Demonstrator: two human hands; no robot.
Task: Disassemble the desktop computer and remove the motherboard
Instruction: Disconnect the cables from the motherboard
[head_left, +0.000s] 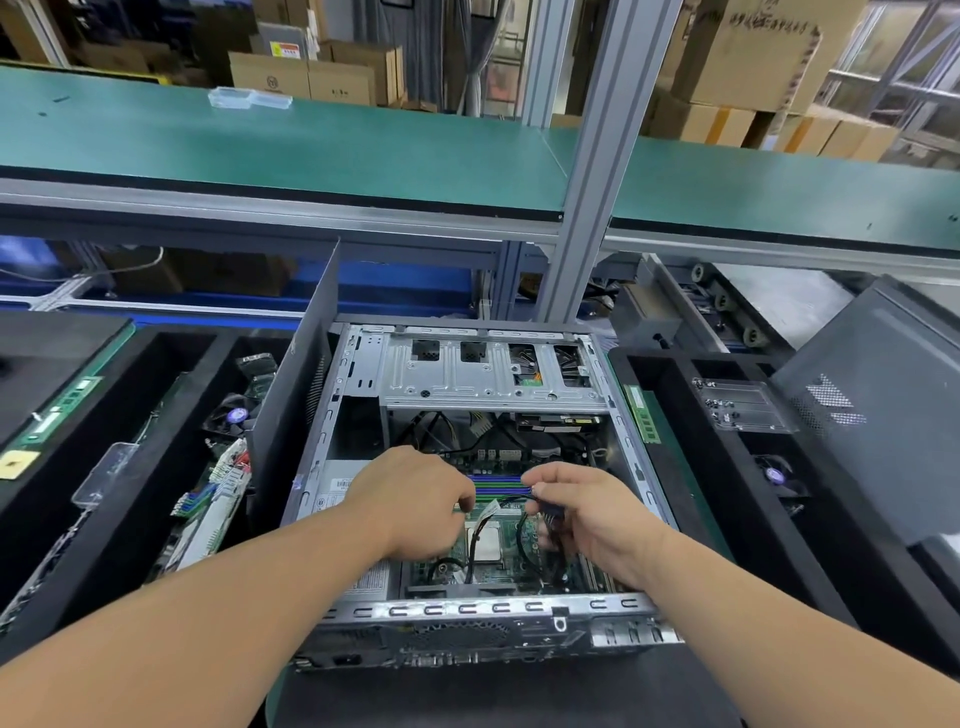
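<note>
Head: right hand (587, 514) pinches cable (522, 540); left hand (415, 499) seemingly curled.

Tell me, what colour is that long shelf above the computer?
Green shelf, clearest in the head view.

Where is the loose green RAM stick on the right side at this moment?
In the head view, the RAM stick lies right of the open computer case, beside its right wall, on the black foam tray's left edge.

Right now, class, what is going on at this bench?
A person is working inside an open desktop computer case. The right hand pinches a black cable over the motherboard, which sits in the case. The left hand reaches down beside it with curled fingers; what it grips is hidden. Removed parts lie in foam trays on both sides.
</note>
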